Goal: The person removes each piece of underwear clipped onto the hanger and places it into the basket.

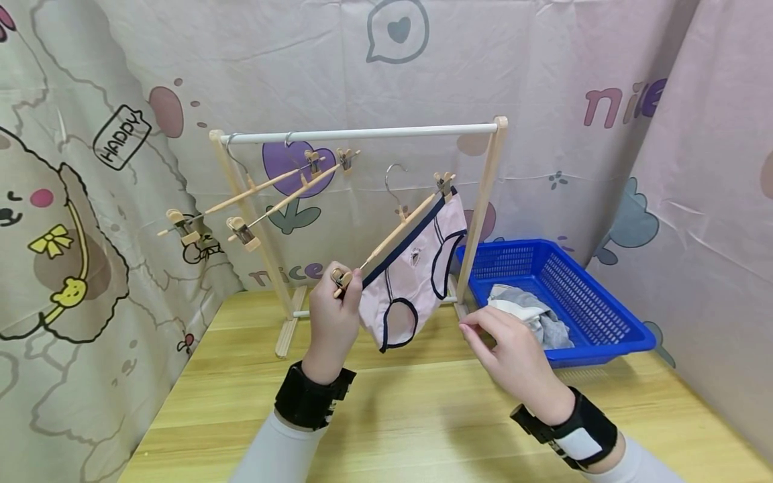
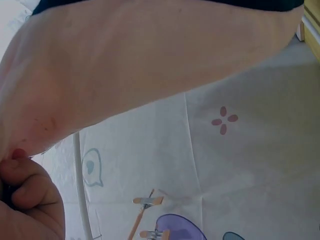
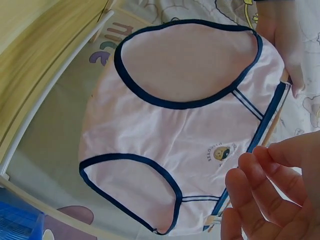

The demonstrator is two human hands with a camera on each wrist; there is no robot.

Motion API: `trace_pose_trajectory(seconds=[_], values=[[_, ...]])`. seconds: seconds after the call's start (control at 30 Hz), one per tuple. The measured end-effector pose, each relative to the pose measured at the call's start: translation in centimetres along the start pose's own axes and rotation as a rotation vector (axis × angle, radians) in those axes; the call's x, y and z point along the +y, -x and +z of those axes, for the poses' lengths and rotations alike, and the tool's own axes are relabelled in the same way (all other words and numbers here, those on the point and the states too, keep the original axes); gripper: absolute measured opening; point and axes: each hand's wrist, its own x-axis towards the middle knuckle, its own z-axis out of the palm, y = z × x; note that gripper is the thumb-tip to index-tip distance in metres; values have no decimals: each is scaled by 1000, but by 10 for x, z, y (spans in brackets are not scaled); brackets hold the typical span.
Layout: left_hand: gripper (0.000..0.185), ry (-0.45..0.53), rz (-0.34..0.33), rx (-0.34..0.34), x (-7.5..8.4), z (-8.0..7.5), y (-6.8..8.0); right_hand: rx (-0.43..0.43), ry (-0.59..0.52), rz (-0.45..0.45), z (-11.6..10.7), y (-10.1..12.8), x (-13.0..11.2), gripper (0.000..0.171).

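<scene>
My left hand (image 1: 334, 314) grips the near end of a wooden clip hanger (image 1: 395, 236), beside its clip (image 1: 341, 279). Pink underpants (image 1: 401, 285) with navy trim hang along the hanger's bar, and the far clip (image 1: 444, 182) bites their waistband. The hanger's metal hook (image 1: 395, 178) points up, apart from the rail. To the right, my right hand (image 1: 513, 349) hovers in front of the basket with thumb and fingers loosely bent, holding nothing. The right wrist view shows those fingers (image 3: 250, 185) near the waistband, a small printed badge (image 3: 220, 153) on the cloth beyond. Most of the left hand's grip is hidden in the left wrist view.
A wooden rack with a white rail (image 1: 362, 133) stands at the back of the table (image 1: 386, 416). Two more clip hangers (image 1: 290, 201) hang at its left end. On the right sits a blue basket (image 1: 610, 312) with grey and white cloth (image 1: 537, 315) inside. Printed curtains surround the table.
</scene>
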Motion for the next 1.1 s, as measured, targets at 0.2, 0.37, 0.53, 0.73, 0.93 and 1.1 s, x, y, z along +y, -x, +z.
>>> trace_pose_trajectory(seconds=[0.2, 0.37, 0.53, 0.73, 0.93, 1.1], values=[[21, 6, -1, 0, -3, -8, 8, 0, 0, 8, 1, -1, 0, 16], [20, -1, 5, 1, -11, -14, 16, -10, 2, 9, 4, -1, -1, 17], [19, -4, 14, 14, -16, -18, 23, -20, -7, 0, 8, -1, -3, 18], [18, 2, 24, 3, -23, -19, 26, -33, -17, 3, 12, -2, -2, 17], [16, 16, 5, -33, -29, -24, 25, -66, -24, 5, 14, -6, 5, 14], [14, -6, 2, -29, -29, -31, 21, -56, -20, -4, 15, -18, 14, 14]])
